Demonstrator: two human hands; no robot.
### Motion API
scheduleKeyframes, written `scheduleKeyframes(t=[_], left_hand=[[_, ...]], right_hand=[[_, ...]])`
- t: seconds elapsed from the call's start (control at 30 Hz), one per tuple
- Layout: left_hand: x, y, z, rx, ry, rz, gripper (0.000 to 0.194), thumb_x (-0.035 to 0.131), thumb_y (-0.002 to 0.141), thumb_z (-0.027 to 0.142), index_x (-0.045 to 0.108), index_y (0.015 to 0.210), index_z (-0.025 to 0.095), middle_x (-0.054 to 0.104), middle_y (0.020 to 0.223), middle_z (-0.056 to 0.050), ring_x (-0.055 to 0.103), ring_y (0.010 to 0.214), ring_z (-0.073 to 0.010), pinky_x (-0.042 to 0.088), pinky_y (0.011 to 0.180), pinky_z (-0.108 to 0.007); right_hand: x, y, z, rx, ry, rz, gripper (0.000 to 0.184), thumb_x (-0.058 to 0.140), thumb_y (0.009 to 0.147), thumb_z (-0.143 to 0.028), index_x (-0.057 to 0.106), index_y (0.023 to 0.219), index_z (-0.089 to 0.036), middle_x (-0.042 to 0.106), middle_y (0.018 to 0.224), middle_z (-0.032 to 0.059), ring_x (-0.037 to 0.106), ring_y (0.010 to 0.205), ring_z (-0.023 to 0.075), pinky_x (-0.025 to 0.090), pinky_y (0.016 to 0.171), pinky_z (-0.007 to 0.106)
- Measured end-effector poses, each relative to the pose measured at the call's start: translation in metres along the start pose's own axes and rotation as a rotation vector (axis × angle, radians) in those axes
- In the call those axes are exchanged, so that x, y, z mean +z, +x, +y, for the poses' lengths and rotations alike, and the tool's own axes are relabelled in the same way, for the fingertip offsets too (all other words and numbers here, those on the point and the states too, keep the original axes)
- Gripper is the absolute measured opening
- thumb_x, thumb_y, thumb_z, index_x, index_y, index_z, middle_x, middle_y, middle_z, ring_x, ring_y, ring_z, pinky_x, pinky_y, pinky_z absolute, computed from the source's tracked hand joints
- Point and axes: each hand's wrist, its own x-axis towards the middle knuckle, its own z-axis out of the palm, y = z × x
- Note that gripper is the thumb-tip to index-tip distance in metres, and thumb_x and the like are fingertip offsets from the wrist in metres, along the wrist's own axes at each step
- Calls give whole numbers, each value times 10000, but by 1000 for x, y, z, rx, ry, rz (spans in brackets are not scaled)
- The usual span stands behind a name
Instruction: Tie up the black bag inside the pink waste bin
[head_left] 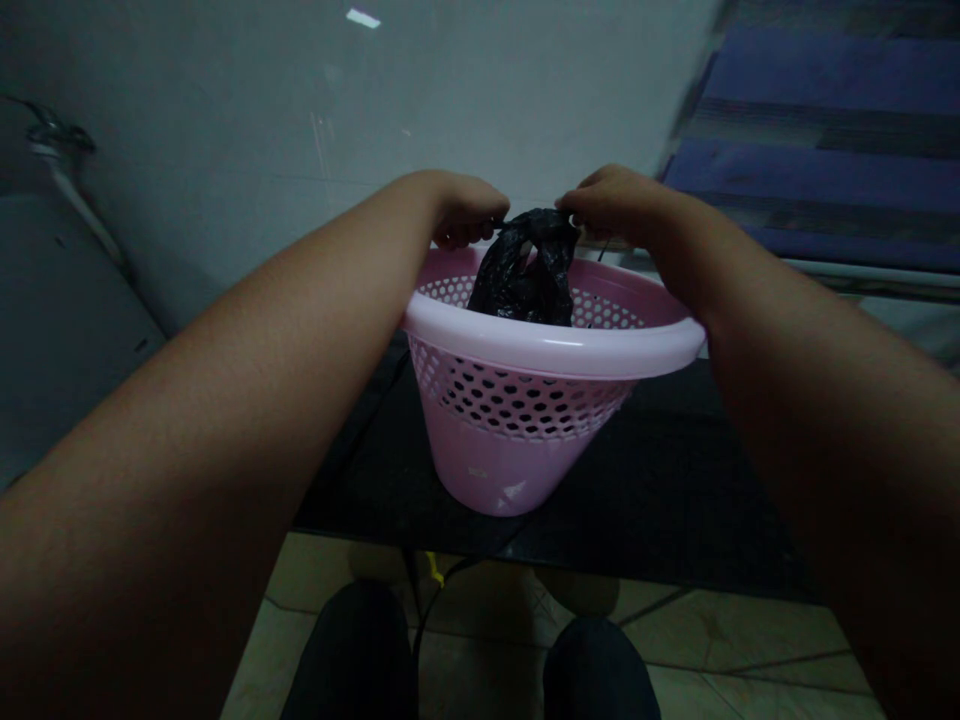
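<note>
At the left edge, a tap [56, 135] stood out from the wall [480, 110], with a pale pipe [88, 212] running down from it behind a grey box [67, 320]. At upper right lay a striped sheet [817, 120], blue and dark, its material too blurred to tell. The two forearms came in from the lower corners and covered much of both sides; each crossed an end of the basket's rim, though contact there could not be told.

The basket [551, 347] was pink, with a band of holes below its rim, and stood upright. The bag [517, 275], black and crumpled, was inside it, its upper part gathered above the rim between the hands. The left hand [471, 212] pinched a stretched bit of it; the fingers of the right hand [611, 203] were closed on its other upper edge.

The table [697, 470] under the basket was black. Below its near edge showed a tiled floor [720, 640], two knees [364, 650], and a dark cable [421, 625] by a yellow strip [435, 569]. The room was dim.
</note>
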Motion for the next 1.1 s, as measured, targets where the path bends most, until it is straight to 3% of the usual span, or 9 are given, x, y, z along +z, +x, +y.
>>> scheduleKeyframes(t=[0.33, 1.1], left_hand=[[0, 1, 0, -13, 13, 14, 276, 365, 852, 170, 337, 578, 181, 277, 526, 25, 257, 450, -88, 186, 501, -250], [0, 4, -1, -20, 18, 1, 273, 361, 844, 165, 337, 572, 182, 260, 519, 25, 232, 450, -93, 169, 508, -256]], right_hand=[[0, -1, -2, 25, -28, 50, 217, 527, 867, -254, 615, 850, -56, 558, 738, 78, 496, 620, 88, 409, 634, 245], [-1, -7, -6, 46, -28, 50, 175, 521, 854, -231, 597, 805, -82, 490, 652, 46, 456, 580, 93, 408, 643, 271]])
